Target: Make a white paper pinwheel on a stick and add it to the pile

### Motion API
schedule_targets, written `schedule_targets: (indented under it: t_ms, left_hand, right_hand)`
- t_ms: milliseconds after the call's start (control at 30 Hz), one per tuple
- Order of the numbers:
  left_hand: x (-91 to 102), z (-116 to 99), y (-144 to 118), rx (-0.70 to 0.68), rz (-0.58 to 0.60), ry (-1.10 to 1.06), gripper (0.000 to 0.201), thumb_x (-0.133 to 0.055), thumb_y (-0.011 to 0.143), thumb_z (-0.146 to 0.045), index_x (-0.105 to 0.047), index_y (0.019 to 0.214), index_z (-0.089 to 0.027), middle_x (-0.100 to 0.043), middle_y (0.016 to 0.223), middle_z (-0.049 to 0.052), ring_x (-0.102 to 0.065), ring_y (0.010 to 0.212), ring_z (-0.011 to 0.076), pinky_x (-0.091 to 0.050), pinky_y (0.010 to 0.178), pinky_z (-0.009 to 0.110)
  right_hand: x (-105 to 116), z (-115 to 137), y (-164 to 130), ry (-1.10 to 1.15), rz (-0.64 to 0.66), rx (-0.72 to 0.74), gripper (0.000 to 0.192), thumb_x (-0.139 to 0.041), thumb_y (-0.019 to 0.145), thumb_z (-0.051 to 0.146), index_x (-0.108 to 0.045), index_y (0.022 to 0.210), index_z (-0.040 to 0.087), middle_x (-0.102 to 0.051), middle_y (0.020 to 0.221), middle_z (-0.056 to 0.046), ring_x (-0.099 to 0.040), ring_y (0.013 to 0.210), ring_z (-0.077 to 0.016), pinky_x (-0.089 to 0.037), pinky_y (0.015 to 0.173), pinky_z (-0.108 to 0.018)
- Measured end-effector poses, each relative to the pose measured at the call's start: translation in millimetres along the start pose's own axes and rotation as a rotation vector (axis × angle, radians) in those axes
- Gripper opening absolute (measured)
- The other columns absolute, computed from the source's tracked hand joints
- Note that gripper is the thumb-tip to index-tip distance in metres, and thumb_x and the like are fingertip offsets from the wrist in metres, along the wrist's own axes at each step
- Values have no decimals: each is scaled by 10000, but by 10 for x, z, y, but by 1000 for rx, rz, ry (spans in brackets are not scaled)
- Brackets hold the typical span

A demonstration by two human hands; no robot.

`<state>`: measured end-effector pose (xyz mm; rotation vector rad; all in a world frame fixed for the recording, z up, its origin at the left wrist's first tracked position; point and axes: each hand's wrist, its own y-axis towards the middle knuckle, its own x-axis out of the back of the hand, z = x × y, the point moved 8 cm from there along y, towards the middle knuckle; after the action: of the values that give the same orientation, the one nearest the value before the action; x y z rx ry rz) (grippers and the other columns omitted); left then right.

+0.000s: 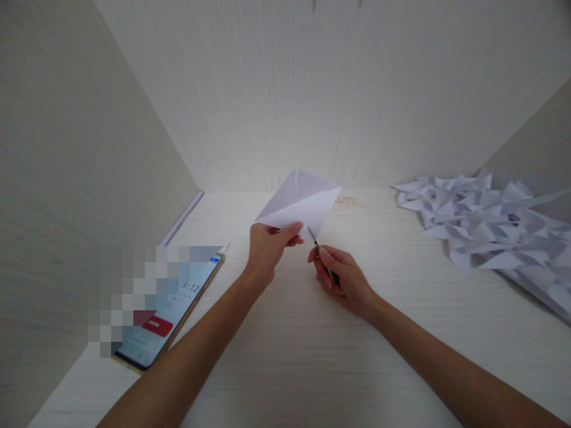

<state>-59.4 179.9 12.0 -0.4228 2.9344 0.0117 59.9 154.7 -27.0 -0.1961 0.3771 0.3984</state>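
Across the whole field of view runs a pale wood-grain table (285, 356), boxed by plain light walls at nine, twelve and three o'clock; no other person shows. At two to three o'clock on the table lies a heap of cut paper pieces (491, 229), pointed shapes overlapping, which I judge to be finished work. At eight o'clock a phone (173, 318) lies flat beside the wall, screen lit with a running timer and a red button. At centre, the folded white paper (300, 205) is held off the table, its point toward twelve o'clock. The left hand (267, 249) is pinched shut on its lower corner. The right hand (341, 279), just beside it at four o'clock, is closed around small scissors (314, 242), blades touching the paper's lower edge. No cut is visible in this sheet yet; judged so, the cutting remains.
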Motion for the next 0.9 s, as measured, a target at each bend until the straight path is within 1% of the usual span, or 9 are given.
schedule_targets:
  t_ms: [267, 433, 667, 900]
  left_hand:
    - [-11, 48, 15, 14, 28, 14, 197, -740, 506, -228, -644, 619, -99, -618, 530, 5, -547, 435, 94, -467, 483, 226]
    - [-25, 44, -8, 27, 36, 24, 188, -738, 504, -221, -639, 610, -101, -612, 518, 0, -546, 428, 97, -470, 478, 230]
    - [-79, 90, -31, 56, 84, 24, 175, -731, 512, -191, -637, 635, -107, -614, 515, -6, -548, 422, 96, -465, 459, 218]
    - [-78, 73, -34, 65, 86, 58, 151, -729, 516, -191, -630, 585, -100, -605, 491, 4, -542, 415, 96, -457, 457, 217]
  right_hand:
    - [8, 1, 0, 1, -2, 16, 268, -563, 713, 424, -531, 724, 159, -369, 354, 109, -199, 269, -19, -99, 268, -169]
    - [5, -6, 3, 18, -4, 4, 259, -558, 722, 418, -529, 725, 160, -369, 365, 107, -196, 273, -19, -91, 270, -169]
    - [28, 3, 6, 42, -16, 23, 271, -578, 706, 422, -525, 721, 157, -390, 378, 100, -214, 273, -18, -101, 272, -169]
    - [28, 8, 4, 48, -26, 7, 261, -582, 707, 410, -522, 698, 156, -385, 370, 100, -217, 267, -16, -94, 266, -162]
